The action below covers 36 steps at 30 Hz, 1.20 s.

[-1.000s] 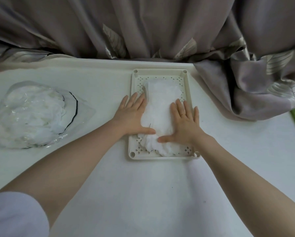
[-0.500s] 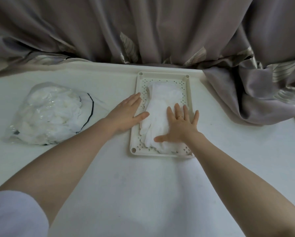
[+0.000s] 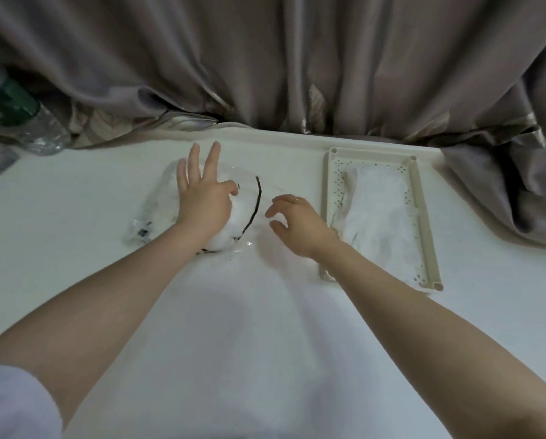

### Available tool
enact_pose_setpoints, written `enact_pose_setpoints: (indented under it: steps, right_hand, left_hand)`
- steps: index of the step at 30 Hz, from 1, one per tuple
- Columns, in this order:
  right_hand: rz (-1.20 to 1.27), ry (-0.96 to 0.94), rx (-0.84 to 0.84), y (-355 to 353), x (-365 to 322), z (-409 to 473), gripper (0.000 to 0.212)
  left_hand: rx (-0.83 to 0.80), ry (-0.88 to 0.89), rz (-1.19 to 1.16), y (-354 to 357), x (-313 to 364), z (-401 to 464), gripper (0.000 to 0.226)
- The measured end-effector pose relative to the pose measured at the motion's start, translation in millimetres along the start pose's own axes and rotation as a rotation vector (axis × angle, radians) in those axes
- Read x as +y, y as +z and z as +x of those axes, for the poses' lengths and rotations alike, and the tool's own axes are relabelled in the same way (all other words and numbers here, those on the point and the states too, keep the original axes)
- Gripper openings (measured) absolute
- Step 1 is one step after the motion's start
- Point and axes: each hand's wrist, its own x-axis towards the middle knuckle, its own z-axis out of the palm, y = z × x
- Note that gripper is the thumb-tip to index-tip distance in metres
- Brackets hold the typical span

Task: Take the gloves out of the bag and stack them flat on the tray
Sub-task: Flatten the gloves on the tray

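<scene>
A clear plastic bag (image 3: 157, 213) with a black-edged mouth lies on the white table, stuffed with white gloves (image 3: 243, 213). My left hand (image 3: 202, 201) rests on top of the bag. Its index finger and thumb pinch the plastic near the mouth while two fingers point straight up. My right hand (image 3: 294, 223) hovers just right of the bag's mouth, fingers loosely curled and holding nothing. To the right stands the cream perforated tray (image 3: 427, 236) with a flat stack of white gloves (image 3: 379, 217) on it.
A grey curtain (image 3: 265, 74) hangs along the table's far edge, and a fold of it (image 3: 502, 191) spills onto the table right of the tray. A clear bottle with a green cap (image 3: 21, 122) lies at the far left.
Both hands have left the gloves on the tray and moved left to the bag. The left hand now lies on the bag; the view has swung left.
</scene>
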Motion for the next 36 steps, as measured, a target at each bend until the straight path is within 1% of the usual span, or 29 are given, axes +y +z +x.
enact_pose_setpoints:
  steps: [1, 2, 3, 5, 8, 11, 12, 13, 15, 17, 21, 22, 23, 26, 28, 31, 33, 36]
  right_hand:
    - [0.019, -0.003, -0.009, 8.4, -9.1, 3.6, 0.034]
    - [0.037, 0.0, -0.015, 16.4, -19.1, 9.4, 0.037]
    - [0.061, 0.01, -0.02, 21.1, -24.2, 11.8, 0.039]
    - [0.118, 0.045, -0.004, 30.7, -38.7, 22.7, 0.039]
    - [0.172, 0.151, -0.022, 38.7, -49.4, 34.3, 0.038]
    - [0.151, 0.273, -0.192, 50.9, -59.5, 42.7, 0.04]
    - [0.143, 0.298, -0.213, 55.7, -60.3, 43.9, 0.04]
    - [0.154, 0.326, -0.197, 60.5, -61.4, 45.2, 0.039]
    - [0.257, 0.398, -0.115, 66.3, -63.9, 48.0, 0.035]
    - [0.311, 0.447, -0.061, 66.8, -63.6, 49.4, 0.026]
    - [0.296, 0.483, -0.036, 59.8, -61.7, 47.2, 0.006]
    - [0.308, 0.49, -0.032, 57.0, -60.4, 45.8, 0.004]
    - [0.338, 0.495, -0.029, 53.5, -58.6, 44.2, 0.009]
    - [0.57, 0.516, -0.007, 41.0, -55.1, 38.8, 0.023]
    - [0.7, 0.54, 0.019, 32.6, -55.0, 36.9, 0.024]
    - [0.835, 0.573, 0.06, 25.9, -56.9, 40.1, 0.017]
    - [0.942, 0.597, 0.119, 22.0, -59.7, 43.2, 0.02]
    - [1.264, 0.578, 0.198, 15.1, -64.3, 45.4, 0.027]
  left_hand:
    - [-0.067, -0.074, -0.033, -0.6, -13.0, 2.0, 0.029]
    - [-0.137, -0.112, -0.095, -2.4, -27.5, 5.5, 0.035]
    - [-0.202, -0.116, -0.172, -2.4, -35.1, 7.3, 0.043]
    - [-0.279, -0.057, -0.283, -5.2, -52.6, 9.8, 0.055]
    - [-0.308, 0.028, -0.314, -6.5, -61.3, 11.8, 0.057]
    - [-0.303, 0.046, -0.394, -7.7, -66.0, 16.2, 0.052]
    - [-0.302, 0.055, -0.41, -7.3, -65.4, 16.9, 0.052]
    - [-0.308, 0.068, -0.418, -6.3, -65.8, 16.9, 0.051]
    - [-0.326, 0.101, -0.443, -4.5, -67.6, 16.9, 0.049]
    - [-0.361, 0.119, -0.467, -1.4, -69.8, 15.9, 0.046]
    - [-0.436, 0.141, -0.451, 3.4, -73.2, 14.2, 0.05]
    - [-0.446, 0.146, -0.437, 4.6, -73.6, 14.1, 0.052]
    - [-0.455, 0.149, -0.422, 5.8, -73.5, 14.1, 0.054]
    - [-0.477, 0.146, -0.376, 7.1, -71.6, 14.1, 0.057]
    - [-0.482, 0.145, -0.358, 5.3, -69.3, 13.8, 0.055]
    - [-0.484, 0.14, -0.353, 2.8, -67.5, 12.6, 0.045]
    - [-0.479, 0.134, -0.347, 2.4, -67.3, 11.5, 0.035]
    - [-0.463, 0.128, -0.322, 3.3, -68.7, 10.4, 0.025]
